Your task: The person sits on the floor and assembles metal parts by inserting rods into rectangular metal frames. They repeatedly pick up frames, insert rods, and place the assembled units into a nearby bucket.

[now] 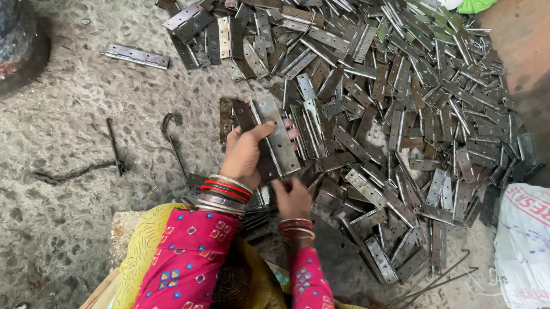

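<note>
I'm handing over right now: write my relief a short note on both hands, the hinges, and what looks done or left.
Left hand: holds a flat metal hinge up at the near edge of the pile, thumb on its face.
Right hand: low beside the left hand, fingers curled at the lower end of the hinge; whether it grips anything is unclear.
Hinges: a big loose pile spreads over the concrete floor ahead and to the right. One stray hinge lies apart on the left. A hooked wire lies near the left hand, and a white sack sits at right.
Done: no sorted stack is visible.
Left: nearly the whole pile.
</note>
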